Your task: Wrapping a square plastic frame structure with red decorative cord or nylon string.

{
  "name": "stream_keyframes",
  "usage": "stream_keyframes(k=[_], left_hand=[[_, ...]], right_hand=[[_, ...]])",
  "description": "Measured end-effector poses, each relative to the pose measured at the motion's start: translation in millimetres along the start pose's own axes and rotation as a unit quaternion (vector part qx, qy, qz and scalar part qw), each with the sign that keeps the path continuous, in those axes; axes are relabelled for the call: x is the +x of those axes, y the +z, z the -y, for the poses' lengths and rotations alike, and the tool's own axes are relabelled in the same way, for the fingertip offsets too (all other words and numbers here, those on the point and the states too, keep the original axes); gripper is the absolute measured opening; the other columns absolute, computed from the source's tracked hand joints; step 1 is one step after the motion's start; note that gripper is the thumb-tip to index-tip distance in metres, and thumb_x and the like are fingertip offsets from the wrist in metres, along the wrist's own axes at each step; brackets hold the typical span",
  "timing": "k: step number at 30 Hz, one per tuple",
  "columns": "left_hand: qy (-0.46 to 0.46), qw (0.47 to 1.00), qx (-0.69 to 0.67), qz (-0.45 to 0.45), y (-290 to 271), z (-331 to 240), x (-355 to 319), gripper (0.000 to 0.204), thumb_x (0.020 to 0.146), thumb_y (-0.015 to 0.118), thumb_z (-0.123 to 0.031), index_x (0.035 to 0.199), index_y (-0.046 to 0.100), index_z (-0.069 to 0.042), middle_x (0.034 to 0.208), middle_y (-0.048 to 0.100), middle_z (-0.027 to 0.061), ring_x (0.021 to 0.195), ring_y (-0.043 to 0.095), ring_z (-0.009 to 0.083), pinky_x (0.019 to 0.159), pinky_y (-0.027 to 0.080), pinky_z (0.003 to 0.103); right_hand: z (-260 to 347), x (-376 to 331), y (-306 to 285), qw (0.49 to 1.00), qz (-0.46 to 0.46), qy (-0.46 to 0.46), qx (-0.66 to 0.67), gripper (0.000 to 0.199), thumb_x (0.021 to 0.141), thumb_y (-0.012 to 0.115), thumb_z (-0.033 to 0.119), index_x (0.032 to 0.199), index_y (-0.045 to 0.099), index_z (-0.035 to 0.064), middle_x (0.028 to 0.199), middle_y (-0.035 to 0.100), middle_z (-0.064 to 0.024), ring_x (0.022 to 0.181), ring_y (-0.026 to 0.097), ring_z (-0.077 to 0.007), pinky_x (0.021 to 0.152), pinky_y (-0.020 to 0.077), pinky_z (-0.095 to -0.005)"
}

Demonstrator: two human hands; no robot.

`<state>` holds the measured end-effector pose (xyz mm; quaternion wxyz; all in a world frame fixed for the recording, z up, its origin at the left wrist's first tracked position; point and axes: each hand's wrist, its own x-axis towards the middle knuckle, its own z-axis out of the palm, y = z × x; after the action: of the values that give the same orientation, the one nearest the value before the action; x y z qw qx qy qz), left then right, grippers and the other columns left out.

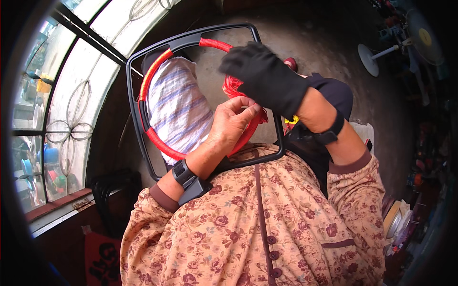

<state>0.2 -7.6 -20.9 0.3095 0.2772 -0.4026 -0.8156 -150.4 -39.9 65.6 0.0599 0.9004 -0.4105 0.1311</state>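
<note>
While cord is pinched: label lines follow.
Left hand [234, 121]: bare, grip pinching red cord [232, 86] at frame's 4 o'clock.
Right hand [265, 76]: black-gloved, fingers curled over cord at 2 o'clock; grip closure cannot be told.
Frame [143, 124]: black, propped on lap, red winding [152, 74] from 9 to 5 o'clock.
Risk: probably slack if pinch slips, loosening turns.

Red cord [160, 143], black frame [143, 119]
</note>
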Motion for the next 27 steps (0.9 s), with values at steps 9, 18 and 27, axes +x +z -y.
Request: stream_keyframes(k=[9, 18, 27], left_hand=[[-0.07, 0.991, -0.111, 0.032, 7.9, -8.5, 1.3, 0.014, 0.093, 0.054, -0.02, 0.097, 0.051, -0.006, 0.083, 0.062, 0.0067, 0.068, 0.062, 0.0129, 0.06, 0.053, 0.027], [-0.091, 0.994, -0.061, -0.003, 8.5, -16.0, -1.5, 0.02, 0.093, 0.054, -0.027, 0.094, 0.052, -0.008, 0.074, 0.063, 0.0079, 0.052, 0.061, 0.0138, 0.041, 0.047, 0.022], [-0.118, 0.992, -0.04, -0.016, 2.0, -13.9, -5.7, 0.017, 0.092, 0.056, -0.023, 0.096, 0.056, -0.006, 0.076, 0.064, 0.0089, 0.056, 0.063, 0.0158, 0.049, 0.053, 0.025]], right_hand=[[25.8, -120.3, 17.6, 0.842, -0.049, 0.351, 0.406, 0.045, 0.077, 0.065, 0.002, 0.121, 0.056, 0.0079, 0.115, 0.06, -0.005, 0.109, 0.055, -0.0155, 0.092, 0.0439, -0.0307], [30.7, -108.7, 47.5, 0.572, -0.076, 0.31, 0.755, 0.033, 0.083, 0.062, 0.007, 0.115, 0.057, 0.0032, 0.101, 0.062, -0.0033, 0.091, 0.057, -0.0118, 0.081, 0.045, -0.026], [30.3, -126.7, 15.9, 0.681, -0.236, 0.431, 0.543, 0.024, 0.088, 0.055, 0.012, 0.109, 0.057, 0.0014, 0.097, 0.062, -0.0096, 0.089, 0.059, -0.0169, 0.083, 0.0445, -0.0281]])
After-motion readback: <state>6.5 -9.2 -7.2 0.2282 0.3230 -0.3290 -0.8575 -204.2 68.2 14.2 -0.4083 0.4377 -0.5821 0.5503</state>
